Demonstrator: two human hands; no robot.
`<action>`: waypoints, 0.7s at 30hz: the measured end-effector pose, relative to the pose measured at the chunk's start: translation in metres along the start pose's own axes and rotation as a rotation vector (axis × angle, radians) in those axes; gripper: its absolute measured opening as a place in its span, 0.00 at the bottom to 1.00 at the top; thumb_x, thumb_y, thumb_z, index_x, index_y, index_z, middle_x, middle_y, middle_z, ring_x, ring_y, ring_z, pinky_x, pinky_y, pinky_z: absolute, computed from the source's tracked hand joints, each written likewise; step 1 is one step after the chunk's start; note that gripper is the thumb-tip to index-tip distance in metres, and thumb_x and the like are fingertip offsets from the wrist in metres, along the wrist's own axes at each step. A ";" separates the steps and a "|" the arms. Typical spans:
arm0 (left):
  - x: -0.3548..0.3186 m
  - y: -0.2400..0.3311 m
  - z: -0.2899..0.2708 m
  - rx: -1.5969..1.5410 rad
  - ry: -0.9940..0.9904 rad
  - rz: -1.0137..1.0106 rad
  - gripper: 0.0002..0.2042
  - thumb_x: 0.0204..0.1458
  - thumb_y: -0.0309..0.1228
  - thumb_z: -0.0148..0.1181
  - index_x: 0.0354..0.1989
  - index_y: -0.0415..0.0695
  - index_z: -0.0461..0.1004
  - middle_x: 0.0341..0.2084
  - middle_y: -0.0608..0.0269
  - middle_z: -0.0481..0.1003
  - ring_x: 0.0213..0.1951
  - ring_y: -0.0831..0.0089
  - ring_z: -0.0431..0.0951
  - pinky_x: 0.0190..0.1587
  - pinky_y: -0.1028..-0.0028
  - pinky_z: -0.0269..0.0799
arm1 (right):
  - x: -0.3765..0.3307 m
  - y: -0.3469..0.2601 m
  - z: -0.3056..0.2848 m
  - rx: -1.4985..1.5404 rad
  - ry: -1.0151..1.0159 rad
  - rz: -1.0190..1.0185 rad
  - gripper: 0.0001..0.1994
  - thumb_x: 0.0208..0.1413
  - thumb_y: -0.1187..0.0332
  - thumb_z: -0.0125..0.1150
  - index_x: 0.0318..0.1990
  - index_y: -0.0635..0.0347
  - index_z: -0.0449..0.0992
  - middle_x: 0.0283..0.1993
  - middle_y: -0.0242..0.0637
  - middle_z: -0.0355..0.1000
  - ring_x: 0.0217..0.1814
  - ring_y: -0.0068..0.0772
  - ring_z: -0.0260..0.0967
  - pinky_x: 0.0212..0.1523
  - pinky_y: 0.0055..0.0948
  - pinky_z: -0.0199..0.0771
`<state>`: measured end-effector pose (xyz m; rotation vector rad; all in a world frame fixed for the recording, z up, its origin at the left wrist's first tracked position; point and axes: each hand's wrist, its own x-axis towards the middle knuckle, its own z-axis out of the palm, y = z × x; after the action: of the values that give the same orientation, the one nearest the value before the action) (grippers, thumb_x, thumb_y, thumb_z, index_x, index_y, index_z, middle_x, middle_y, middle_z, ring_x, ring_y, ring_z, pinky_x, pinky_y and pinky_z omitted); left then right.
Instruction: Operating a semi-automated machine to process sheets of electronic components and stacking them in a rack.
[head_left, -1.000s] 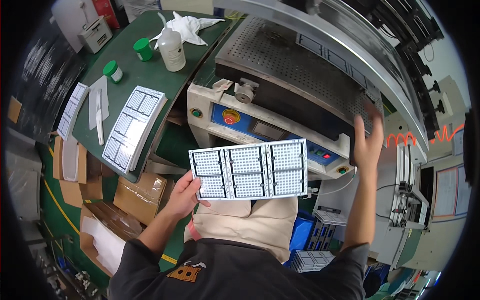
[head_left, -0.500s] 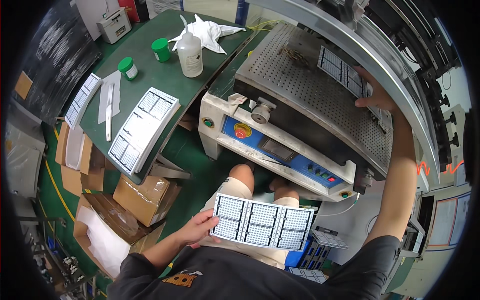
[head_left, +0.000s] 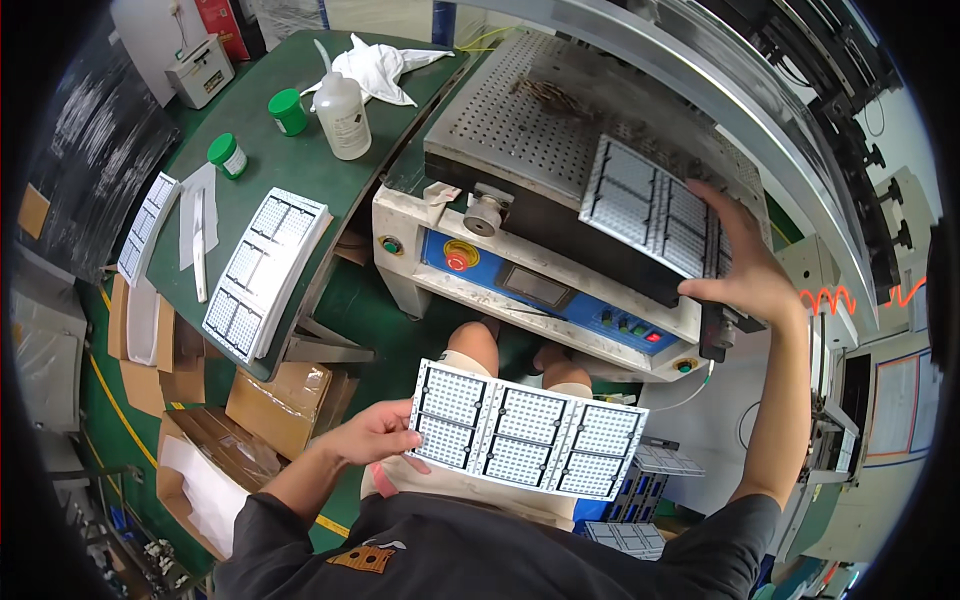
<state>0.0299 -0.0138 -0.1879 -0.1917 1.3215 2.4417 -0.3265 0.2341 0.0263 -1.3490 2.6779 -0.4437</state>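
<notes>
In front of my lap, my left hand pinches the left end of a white circuit board panel with rows of small pads in six framed blocks. Thumb on top, fingers beneath, it keeps the panel's printed face up. At the right, my right hand grips the near right end of a similar circuit board panel. That panel is tilted and raised off the perforated metal platform, over its front edge. My thumb lies at its near edge and the other fingers reach the far side.
The machine's front panel has buttons and a screen; a metal frame arches above. On the green table are a panel stack, another stack, a spatula, green-lidded jars, a squeeze bottle and white cloth. Cardboard boxes lie below.
My right hand has brought its panel off the platform, toward me and lower. The left hand's panel has come up slightly, and the whole view has shifted a little.
</notes>
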 end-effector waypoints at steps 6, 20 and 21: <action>0.024 0.084 0.000 0.115 -0.131 0.182 0.23 0.57 0.30 0.54 0.60 0.39 0.60 0.49 0.57 0.73 0.47 0.69 0.77 0.41 0.67 0.81 | -0.019 0.014 -0.001 -0.269 0.089 -0.116 0.47 0.40 0.60 0.71 0.69 0.55 0.50 0.67 0.44 0.56 0.70 0.45 0.51 0.70 0.41 0.45; 0.228 0.275 0.040 1.075 0.414 0.814 0.16 0.56 0.43 0.58 0.29 0.39 0.77 0.24 0.63 0.78 0.23 0.73 0.76 0.31 0.75 0.73 | -0.012 0.069 0.000 0.641 0.565 0.311 0.23 0.53 0.61 0.64 0.53 0.65 0.68 0.24 0.28 0.67 0.20 0.17 0.57 0.21 0.20 0.55; 0.253 0.284 0.028 1.300 0.448 0.992 0.18 0.56 0.43 0.56 0.25 0.40 0.77 0.21 0.62 0.78 0.21 0.70 0.76 0.31 0.72 0.73 | 0.003 0.090 0.003 0.640 0.570 0.308 0.23 0.53 0.61 0.64 0.53 0.65 0.68 0.24 0.28 0.67 0.20 0.17 0.57 0.21 0.20 0.55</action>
<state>-0.3087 -0.0701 -0.0220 0.3639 3.4671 1.4639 -0.3966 0.2820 -0.0036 -0.6757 2.6604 -1.6642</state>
